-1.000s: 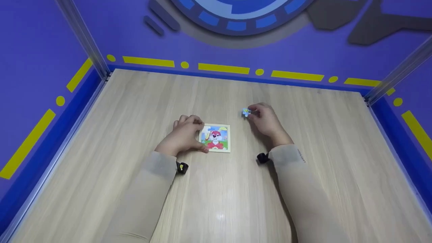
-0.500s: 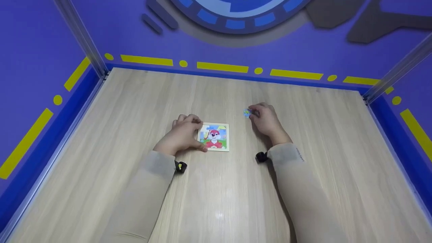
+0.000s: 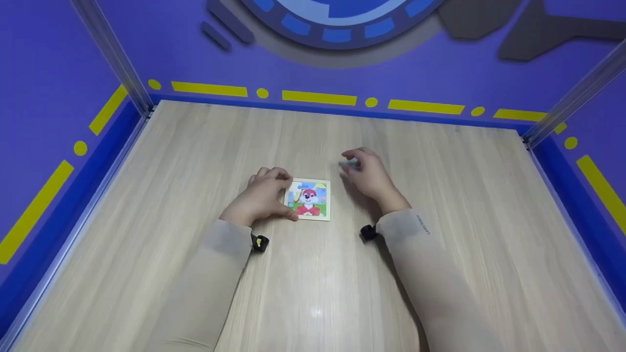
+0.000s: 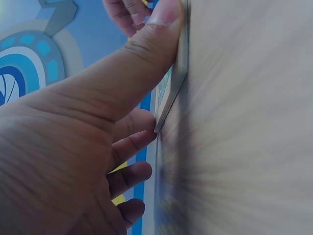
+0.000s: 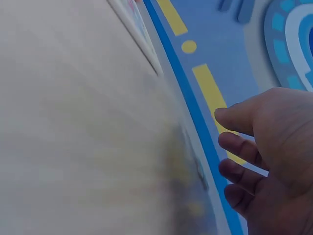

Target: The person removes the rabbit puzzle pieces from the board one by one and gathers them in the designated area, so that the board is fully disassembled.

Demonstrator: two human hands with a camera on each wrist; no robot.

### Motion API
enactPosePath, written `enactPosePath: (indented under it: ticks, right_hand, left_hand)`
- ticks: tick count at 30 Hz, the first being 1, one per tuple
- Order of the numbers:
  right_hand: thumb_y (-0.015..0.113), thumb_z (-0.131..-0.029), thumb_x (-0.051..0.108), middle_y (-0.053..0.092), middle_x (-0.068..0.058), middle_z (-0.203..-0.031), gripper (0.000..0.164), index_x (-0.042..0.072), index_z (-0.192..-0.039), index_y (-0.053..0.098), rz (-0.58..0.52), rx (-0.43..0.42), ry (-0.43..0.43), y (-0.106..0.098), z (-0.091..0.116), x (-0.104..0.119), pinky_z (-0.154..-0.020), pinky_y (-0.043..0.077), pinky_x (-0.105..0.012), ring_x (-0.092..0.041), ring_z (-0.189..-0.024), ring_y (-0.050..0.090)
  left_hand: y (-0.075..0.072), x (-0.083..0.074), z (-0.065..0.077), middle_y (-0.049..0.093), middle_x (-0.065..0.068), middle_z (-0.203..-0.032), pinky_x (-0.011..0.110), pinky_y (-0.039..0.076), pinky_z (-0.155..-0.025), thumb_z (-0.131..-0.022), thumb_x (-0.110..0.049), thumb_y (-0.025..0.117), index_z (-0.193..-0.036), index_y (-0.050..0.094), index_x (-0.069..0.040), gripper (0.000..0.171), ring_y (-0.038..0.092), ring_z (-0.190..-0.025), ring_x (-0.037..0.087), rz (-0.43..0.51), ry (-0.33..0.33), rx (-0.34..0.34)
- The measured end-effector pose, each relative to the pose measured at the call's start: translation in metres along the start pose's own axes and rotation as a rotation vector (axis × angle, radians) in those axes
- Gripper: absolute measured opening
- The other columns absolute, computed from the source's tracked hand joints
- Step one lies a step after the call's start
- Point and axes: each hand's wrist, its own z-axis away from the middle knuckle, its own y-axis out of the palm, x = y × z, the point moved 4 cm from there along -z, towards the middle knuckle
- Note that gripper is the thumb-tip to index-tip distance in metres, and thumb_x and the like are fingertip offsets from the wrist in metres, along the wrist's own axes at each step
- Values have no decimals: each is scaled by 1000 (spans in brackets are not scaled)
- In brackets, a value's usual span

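Note:
A small framed jigsaw puzzle (image 3: pixel 308 195), showing a red and white cartoon rabbit, lies on the wooden table in the head view. A pale bare patch shows at its upper left. My left hand (image 3: pixel 259 195) grips the frame by its left side, thumb on the near edge and fingertips at the far corner. In the left wrist view, the thumb presses on the frame edge (image 4: pixel 183 54). To the right of the puzzle, my right hand (image 3: pixel 369 176) is over a small bluish puzzle piece (image 3: pixel 347 163), blurred and between its parted thumb and fingers. The right wrist view shows those fingertips spread apart.
The light wooden table (image 3: pixel 308 274) ends at a blue and purple wall (image 3: pixel 303 63) with yellow dashes behind it. Metal corner posts (image 3: pixel 115 56) rise at both back corners. Black wrist cameras (image 3: pixel 259 243) sit at both cuffs.
My right hand has moved left, toward the puzzle, and its thumb and fingers have parted more. The piece now lies further left and looks thinner. My left hand stays on the frame.

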Motion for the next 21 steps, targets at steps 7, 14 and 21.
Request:
enactPosePath:
  ticks: [7, 14, 21]
  right_hand:
    - [65, -110, 1, 69, -11, -144, 37, 10, -145, 73, -6, 88, -65, 24, 9, 31, -116, 56, -51, -32, -130, 67]
    - [62, -111, 0, 70, -11, -143, 37, 10, -146, 73, -24, 186, -124, 43, 17, 47, -113, 58, -50, -32, -129, 69]
    - [68, -112, 9, 71, -10, -144, 37, 9, -148, 73, -23, 257, -162, 54, 21, 49, -114, 58, -48, -29, -128, 69]
  left_hand:
    - [0, 2, 0, 54, 7, -168, 53, 31, -131, -76, -49, 105, -162, 62, -7, 105, 41, -156, 34, 3, 6, -2]
    - [1, 2, -2, 55, 6, -169, 53, 32, -130, -76, -53, 103, -163, 61, -8, 106, 42, -156, 34, -25, 10, -1]
    - [0, 1, -1, 55, 6, -168, 56, 34, -129, -77, -54, 103, -161, 64, -9, 102, 42, -155, 35, -32, 18, 7]
